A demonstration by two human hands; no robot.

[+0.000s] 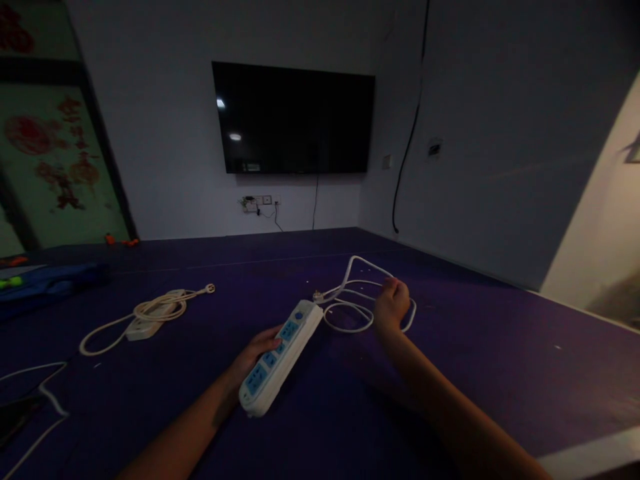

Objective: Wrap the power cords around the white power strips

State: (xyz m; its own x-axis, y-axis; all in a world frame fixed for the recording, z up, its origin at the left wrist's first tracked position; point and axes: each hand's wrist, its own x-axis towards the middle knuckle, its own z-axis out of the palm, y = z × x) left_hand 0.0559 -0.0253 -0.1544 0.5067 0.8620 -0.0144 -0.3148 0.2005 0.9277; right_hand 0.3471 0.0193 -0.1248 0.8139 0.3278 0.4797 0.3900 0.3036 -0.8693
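In the head view, my left hand point(261, 348) grips a white power strip point(287, 353) with blue socket panels, its thumb over the sockets. The strip is tilted, its far end pointing up and to the right. From that end runs a white cord point(349, 273), which rises in a bend to my right hand point(393, 303). The fingers of that hand are closed in a pinch on the cord. More loops of the cord lie on the purple surface point(350, 387) between and beyond my hands. A plug point(318, 297) shows just past the strip's far end.
Another power strip point(145, 327) with its cord coiled on top lies to the left. A thin white cable point(50, 393) and a dark flat object point(17, 417) are at the near left. Blue cloth point(60, 279) lies behind them. A television point(295, 120) hangs on the far wall.
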